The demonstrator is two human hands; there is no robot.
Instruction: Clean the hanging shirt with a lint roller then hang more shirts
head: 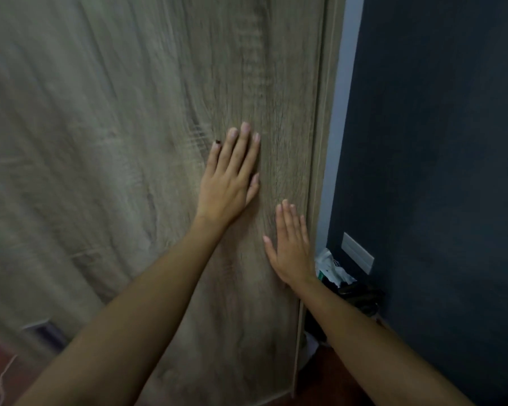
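A wood-grain door point(129, 142) fills the view from nine o'clock through twelve and blocks any reach forward. The left hand point(232, 183) lies flat on it near the centre, fingers spread, and the right hand point(291, 247) lies flat on it at about four o'clock from the left, close to the door's edge. At three o'clock a dark wall point(437, 142) closes that side. Between door edge and wall runs a narrow gap, clogged at five o'clock by a white bag point(332, 266) and a blurred black object point(361, 297). A white plate point(358, 252) sits on the wall just beside them. At seven o'clock, a strip of reddish floor point(0, 364) lies open.
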